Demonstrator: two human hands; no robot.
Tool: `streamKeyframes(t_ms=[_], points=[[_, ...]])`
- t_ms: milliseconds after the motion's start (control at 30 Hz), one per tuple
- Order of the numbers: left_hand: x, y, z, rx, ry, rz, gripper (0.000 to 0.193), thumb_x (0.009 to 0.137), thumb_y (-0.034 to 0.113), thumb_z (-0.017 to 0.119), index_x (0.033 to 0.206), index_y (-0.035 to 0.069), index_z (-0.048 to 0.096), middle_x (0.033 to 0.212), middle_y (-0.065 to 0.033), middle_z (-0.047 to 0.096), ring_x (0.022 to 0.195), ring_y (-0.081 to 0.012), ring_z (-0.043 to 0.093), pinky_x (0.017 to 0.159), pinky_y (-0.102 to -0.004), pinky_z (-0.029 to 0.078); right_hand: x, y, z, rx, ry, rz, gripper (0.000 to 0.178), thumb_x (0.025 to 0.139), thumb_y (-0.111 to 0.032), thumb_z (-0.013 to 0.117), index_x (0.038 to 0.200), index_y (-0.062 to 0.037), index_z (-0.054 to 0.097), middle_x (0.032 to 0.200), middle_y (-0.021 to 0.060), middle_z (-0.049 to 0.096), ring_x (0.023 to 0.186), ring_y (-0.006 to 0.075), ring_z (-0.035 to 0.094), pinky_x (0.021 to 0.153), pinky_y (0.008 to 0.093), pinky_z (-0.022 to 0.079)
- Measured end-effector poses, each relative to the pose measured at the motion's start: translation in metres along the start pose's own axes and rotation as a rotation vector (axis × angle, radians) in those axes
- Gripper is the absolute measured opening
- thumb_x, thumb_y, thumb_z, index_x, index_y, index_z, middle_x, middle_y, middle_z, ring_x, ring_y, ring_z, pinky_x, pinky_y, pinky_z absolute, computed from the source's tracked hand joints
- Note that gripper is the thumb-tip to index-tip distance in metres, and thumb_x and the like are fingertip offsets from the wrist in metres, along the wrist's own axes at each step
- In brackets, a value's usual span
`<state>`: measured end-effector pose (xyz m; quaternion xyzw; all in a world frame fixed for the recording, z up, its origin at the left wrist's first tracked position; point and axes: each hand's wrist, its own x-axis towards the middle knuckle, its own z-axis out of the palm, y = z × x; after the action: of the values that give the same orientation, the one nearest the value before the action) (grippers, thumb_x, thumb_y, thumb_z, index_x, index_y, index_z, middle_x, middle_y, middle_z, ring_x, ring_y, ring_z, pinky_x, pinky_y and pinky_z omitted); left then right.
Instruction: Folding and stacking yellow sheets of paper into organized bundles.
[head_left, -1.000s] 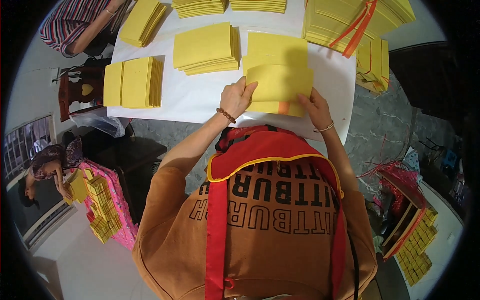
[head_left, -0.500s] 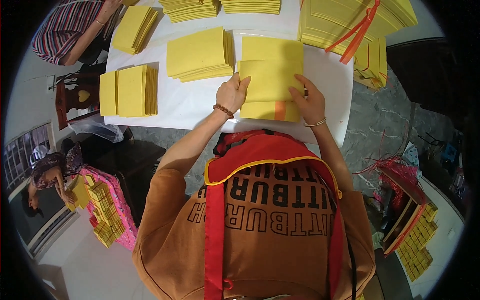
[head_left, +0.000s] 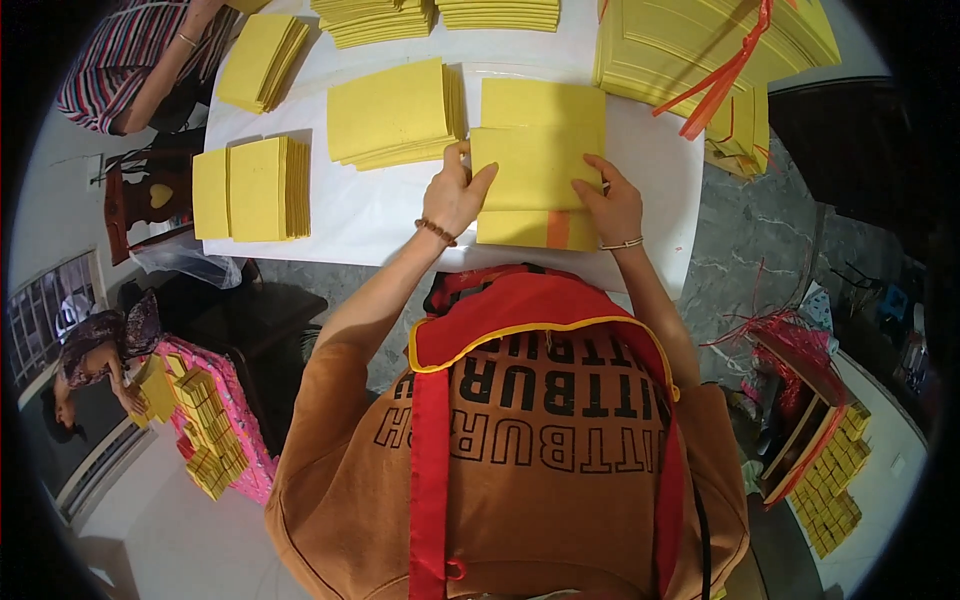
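Note:
In front of me on the white table lie overlapping yellow paper sheets (head_left: 530, 165), their edges offset from one another. An orange strip (head_left: 558, 230) marks the part nearest me. My left hand (head_left: 457, 195) holds the left edge, its thumb on top and its fingertips by the far side of the edge. On the opposite edge, my right hand (head_left: 610, 200) grips the sheets between thumb and curled fingers. Just left of the sheets stands a yellow paper stack (head_left: 390, 108), close to my left fingers. What lies beneath the held sheets is hidden.
More yellow stacks (head_left: 262, 190) stand at the table's left and far side. A large yellow pile (head_left: 680, 45) with an orange-red ribbon (head_left: 720, 90) fills the far right. One person's striped sleeve (head_left: 130, 60) shows far left; another person (head_left: 100, 355) works by a pink-covered table (head_left: 258, 455).
My left thumb and fingers have spread a little further apart at the sheets' edge. My right hand keeps nearly the same hold. The whole view has shifted slightly.

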<state>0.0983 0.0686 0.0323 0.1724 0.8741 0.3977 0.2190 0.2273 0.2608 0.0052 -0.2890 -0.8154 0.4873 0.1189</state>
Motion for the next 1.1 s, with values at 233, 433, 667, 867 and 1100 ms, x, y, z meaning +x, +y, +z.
streamKeyframes(t_ms=[233,433,667,867,1100], points=[[-0.032,0.028,-0.014,0.417,0.118,0.424,0.033,0.084,0.019,0.058,0.115,0.008,0.054,0.087,-0.0071,0.058,0.08,-0.0231,0.054,0.068,-0.0358,0.035,-0.005,-0.001,0.003,0.011,0.062,0.023,0.039,0.074,-0.022,0.066,0.11,-0.0082,0.061,0.098,0.0147,0.065,0.087,0.0279,0.063,0.075,0.0339,0.048],[0.006,0.034,0.03,0.526,0.108,0.815,0.039,0.085,0.025,0.057,0.119,0.007,0.051,0.123,-0.015,0.047,0.116,-0.0316,0.041,0.094,-0.0451,0.031,-0.005,0.001,0.005,0.027,0.086,-0.011,0.039,0.074,-0.02,0.067,0.11,-0.0072,0.061,0.102,0.0166,0.064,0.091,0.0288,0.062,0.078,0.0336,0.048],[0.01,0.013,0.045,0.698,0.059,0.764,0.049,0.086,0.035,0.053,0.129,0.013,0.045,0.134,-0.0151,0.039,0.124,-0.0324,0.034,0.101,-0.0472,0.025,-0.028,-0.02,0.001,-0.336,0.079,-0.128,0.044,0.076,-0.028,0.064,0.116,-0.011,0.057,0.124,0.0123,0.051,0.111,0.0276,0.051,0.092,0.044,0.037],[0.013,0.009,0.048,0.659,0.054,0.764,0.048,0.086,0.037,0.051,0.127,0.012,0.046,0.135,-0.0152,0.038,0.126,-0.033,0.031,0.101,-0.05,0.023,-0.06,-0.001,0.007,-0.71,-0.147,-0.506,0.055,0.081,-0.042,0.056,0.129,-0.0177,0.045,0.142,0.006,0.033,0.132,0.0271,0.027,0.101,0.0637,0.013],[0.015,0.014,0.029,0.669,-0.127,0.936,0.059,0.083,0.044,0.053,0.13,0.01,0.042,0.137,-0.0159,0.034,0.125,-0.0334,0.031,0.1,-0.0492,0.025,-0.056,0.001,0.006,-0.593,-0.236,-0.452,0.056,0.086,-0.042,0.05,0.134,-0.0155,0.04,0.145,0.0057,0.029,0.135,0.0281,0.02,0.104,0.0611,0.009]])
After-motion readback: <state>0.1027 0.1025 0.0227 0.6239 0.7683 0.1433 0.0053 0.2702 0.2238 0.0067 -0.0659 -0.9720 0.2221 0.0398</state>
